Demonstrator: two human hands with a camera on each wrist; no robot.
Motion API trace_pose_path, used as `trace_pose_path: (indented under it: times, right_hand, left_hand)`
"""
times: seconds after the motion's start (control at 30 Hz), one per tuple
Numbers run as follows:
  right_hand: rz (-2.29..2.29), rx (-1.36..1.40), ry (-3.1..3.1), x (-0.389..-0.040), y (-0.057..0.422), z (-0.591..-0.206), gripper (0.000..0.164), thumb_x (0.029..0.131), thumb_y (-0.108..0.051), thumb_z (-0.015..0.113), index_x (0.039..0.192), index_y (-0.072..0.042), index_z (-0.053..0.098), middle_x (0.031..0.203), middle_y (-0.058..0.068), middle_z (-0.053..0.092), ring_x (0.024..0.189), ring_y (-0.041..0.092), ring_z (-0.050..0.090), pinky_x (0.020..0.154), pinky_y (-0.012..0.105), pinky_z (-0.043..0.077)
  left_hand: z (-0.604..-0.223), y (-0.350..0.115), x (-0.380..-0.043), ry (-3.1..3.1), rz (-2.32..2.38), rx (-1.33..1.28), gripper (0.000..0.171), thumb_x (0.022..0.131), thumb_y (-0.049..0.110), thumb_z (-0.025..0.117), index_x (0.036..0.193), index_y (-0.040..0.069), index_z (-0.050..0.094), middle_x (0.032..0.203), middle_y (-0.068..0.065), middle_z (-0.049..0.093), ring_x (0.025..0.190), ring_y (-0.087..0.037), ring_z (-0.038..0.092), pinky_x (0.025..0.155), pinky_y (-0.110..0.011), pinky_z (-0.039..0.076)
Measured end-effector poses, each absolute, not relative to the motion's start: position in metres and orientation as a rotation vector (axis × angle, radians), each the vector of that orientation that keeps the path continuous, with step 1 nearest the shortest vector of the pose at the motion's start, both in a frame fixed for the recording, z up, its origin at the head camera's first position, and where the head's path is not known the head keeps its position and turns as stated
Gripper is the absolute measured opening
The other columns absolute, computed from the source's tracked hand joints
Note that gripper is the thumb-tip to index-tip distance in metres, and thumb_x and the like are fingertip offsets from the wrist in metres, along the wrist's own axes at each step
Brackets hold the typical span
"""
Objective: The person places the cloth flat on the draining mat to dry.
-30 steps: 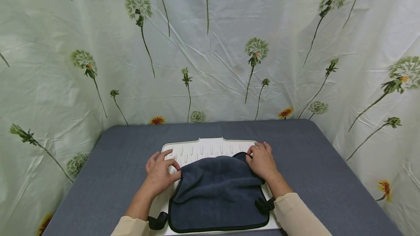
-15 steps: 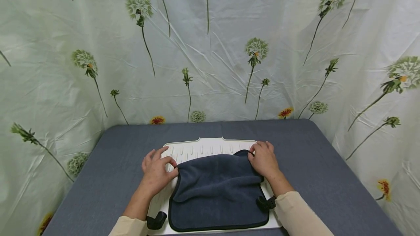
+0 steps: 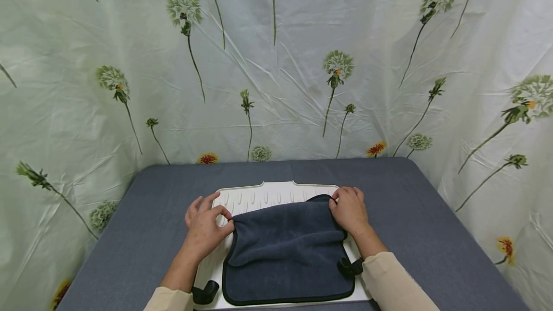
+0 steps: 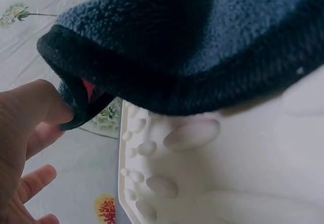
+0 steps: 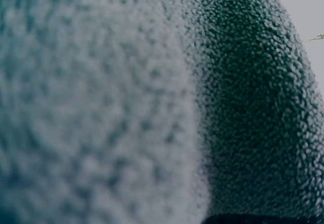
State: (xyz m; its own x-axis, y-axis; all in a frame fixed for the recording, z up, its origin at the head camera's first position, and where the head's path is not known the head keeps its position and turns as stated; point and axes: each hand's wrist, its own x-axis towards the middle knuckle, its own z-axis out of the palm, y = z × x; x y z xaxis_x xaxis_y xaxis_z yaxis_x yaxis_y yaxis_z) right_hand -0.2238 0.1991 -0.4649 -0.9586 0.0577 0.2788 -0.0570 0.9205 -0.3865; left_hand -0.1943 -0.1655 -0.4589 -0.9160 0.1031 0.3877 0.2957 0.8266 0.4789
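A dark blue fleecy towel (image 3: 289, 248) with black edging lies over a white ridged board (image 3: 272, 196). My left hand (image 3: 203, 229) pinches the towel's far left corner between thumb and forefinger, its other fingers spread. In the left wrist view the pinched corner of the towel (image 4: 152, 47) is lifted above the board (image 4: 243, 168). At the far right corner my right hand (image 3: 349, 209) pinches the black edge. A raised fold runs across the towel's middle, while its near part lies flat. The right wrist view is filled by blurred towel cloth (image 5: 243, 82), and the hand is hidden there.
The board rests on a table with a grey-blue cover (image 3: 432, 253). Behind and at both sides hangs a pale curtain (image 3: 281, 61) printed with dandelions. Black wrist straps (image 3: 206, 292) sit at both cuffs, close over the board.
Both hands have moved slightly apart and the right a little away from me, drawing the towel's far edge straighter and farther up the board. Its near edge has hardly moved.
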Motion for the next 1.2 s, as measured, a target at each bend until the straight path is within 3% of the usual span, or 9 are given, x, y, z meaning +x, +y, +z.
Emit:
trace_pose_path:
  times: [0.37,0.5,0.67,0.77,0.97,1.2]
  right_hand:
    - [0.509,0.01,-2.776,-0.224,0.2,-0.471,0.01,0.079,-0.016,0.067,0.077,-0.008,0.061,0.093,0.015,0.061,0.102,0.033,0.052,0.103,0.046,0.021]
    - [0.483,-0.012,-2.849,-0.223,0.2,-0.473,0.011,0.079,-0.018,0.068,0.076,-0.01,0.061,0.096,0.013,0.059,0.11,0.039,0.044,0.103,0.05,0.021]
    - [0.513,-0.073,-2.912,-0.221,0.199,-0.472,0.012,0.081,-0.021,0.067,0.079,-0.012,0.06,0.109,0.016,0.055,0.121,0.047,0.029,0.094,0.06,0.031]
    - [0.523,-0.075,-2.924,-0.22,0.199,-0.471,0.012,0.083,-0.022,0.066,0.084,-0.012,0.059,0.115,0.017,0.052,0.124,0.048,0.026,0.09,0.063,0.034]
    - [0.546,-0.077,-2.927,-0.219,0.199,-0.472,0.015,0.084,-0.023,0.066,0.092,-0.012,0.061,0.122,0.019,0.049,0.126,0.05,0.022,0.087,0.065,0.035]
    - [0.564,-0.069,-2.897,-0.22,0.199,-0.473,0.015,0.086,-0.024,0.064,0.095,-0.012,0.063,0.122,0.02,0.049,0.126,0.049,0.023,0.088,0.063,0.035]
  left_hand:
    - [-0.457,-0.164,-0.189,-2.675,-0.692,-0.408,0.019,0.065,0.02,0.073,0.065,0.029,0.056,0.129,-0.01,0.05,0.127,-0.046,0.021,0.095,-0.067,0.01]
    - [-0.458,-0.163,-0.187,-2.778,-0.655,-0.475,0.02,0.063,0.02,0.07,0.064,0.032,0.054,0.126,-0.007,0.052,0.125,-0.048,0.023,0.095,-0.067,0.012]
    - [-0.461,-0.164,-0.186,-2.859,-0.664,-0.49,0.024,0.062,0.024,0.072,0.063,0.034,0.051,0.124,-0.005,0.054,0.125,-0.049,0.023,0.096,-0.065,0.011]
    - [-0.462,-0.163,-0.186,-2.895,-0.689,-0.479,0.023,0.067,0.027,0.073,0.062,0.034,0.052,0.125,-0.005,0.054,0.125,-0.05,0.023,0.096,-0.065,0.01]
    - [-0.465,-0.161,-0.19,-2.944,-0.729,-0.398,0.03,0.086,0.04,0.063,0.06,0.03,0.053,0.119,-0.006,0.057,0.126,-0.048,0.024,0.097,-0.065,0.009]
    - [-0.472,-0.16,-0.198,-2.851,-0.73,-0.219,0.03,0.085,0.037,0.065,0.064,0.023,0.05,0.113,-0.011,0.059,0.122,-0.05,0.026,0.097,-0.064,0.01]
